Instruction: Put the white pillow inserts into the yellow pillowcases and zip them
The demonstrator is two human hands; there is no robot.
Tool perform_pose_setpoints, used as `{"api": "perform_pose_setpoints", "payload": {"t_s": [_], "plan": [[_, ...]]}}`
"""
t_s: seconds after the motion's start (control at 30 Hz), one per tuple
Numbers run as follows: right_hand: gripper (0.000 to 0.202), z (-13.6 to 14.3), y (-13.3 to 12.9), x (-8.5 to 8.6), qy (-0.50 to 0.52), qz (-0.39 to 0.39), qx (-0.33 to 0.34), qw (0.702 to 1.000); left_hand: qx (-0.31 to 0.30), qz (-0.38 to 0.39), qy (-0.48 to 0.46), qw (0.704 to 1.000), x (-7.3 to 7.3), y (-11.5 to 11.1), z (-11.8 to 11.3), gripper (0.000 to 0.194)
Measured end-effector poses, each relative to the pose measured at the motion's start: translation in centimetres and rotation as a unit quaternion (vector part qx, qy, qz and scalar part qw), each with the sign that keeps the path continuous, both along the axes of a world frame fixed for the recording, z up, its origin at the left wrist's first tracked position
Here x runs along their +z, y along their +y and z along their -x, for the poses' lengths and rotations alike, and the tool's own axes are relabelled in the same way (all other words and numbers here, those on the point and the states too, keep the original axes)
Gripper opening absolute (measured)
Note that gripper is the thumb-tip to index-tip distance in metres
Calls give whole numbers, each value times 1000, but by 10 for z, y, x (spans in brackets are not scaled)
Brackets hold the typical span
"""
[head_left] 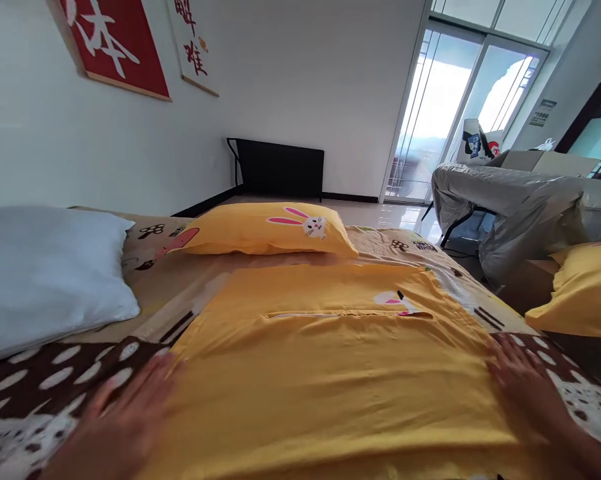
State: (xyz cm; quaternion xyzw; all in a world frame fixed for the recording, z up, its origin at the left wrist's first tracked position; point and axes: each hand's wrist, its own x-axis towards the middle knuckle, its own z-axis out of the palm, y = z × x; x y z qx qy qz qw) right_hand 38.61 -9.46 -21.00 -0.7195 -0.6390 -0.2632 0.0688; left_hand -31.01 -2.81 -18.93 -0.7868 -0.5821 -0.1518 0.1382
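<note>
On the bed (175,297) lies a pillowcase (330,380); left hand (128,407) and right hand (523,380) flank it, open, gripping nothing. Beyond sits a yellow pillow (255,230).

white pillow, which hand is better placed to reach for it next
Left, probably: the left hand is nearer the white pillow, while the right hand is across the yellow pillowcase.

A pillowcase (330,383) lies spread on the blanket (148,327), the person's left hand (125,413) at its left edge, the right hand (525,383) at its right. Just behind it I see one pillow (250,230); a second pillow (50,273) rests leftward. Off to the right sits a third pillow (580,290), before some wrapped furniture (520,187).
</note>
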Motion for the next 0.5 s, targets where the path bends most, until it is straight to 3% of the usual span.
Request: {"api": "perform_pose_setpoints", "payload": {"t_s": [0.1,0.13,0.2,0.27,0.3,0.37,0.43,0.5], "plan": [[55,103,68,46,75,55,81,992,-88,17,28,996,33,39,-105,65],[54,143,93,58,113,105,134,979,-111,68,33,991,43,57,-145,63],[55,214,139,72,213,199,194,937,-116,172,9,978,54,94,-215,59],[55,259,177,71,229,233,211,921,-94,203,3,975,51,128,-260,56],[54,268,191,67,233,253,219,913,-75,222,0,972,46,143,-270,55],[52,259,212,56,232,281,220,905,-35,234,-8,972,32,169,-267,55],[53,217,224,44,234,292,187,908,5,230,-19,973,20,192,-236,56],[57,157,230,34,238,283,118,922,50,225,-26,973,15,211,-191,57]]}}
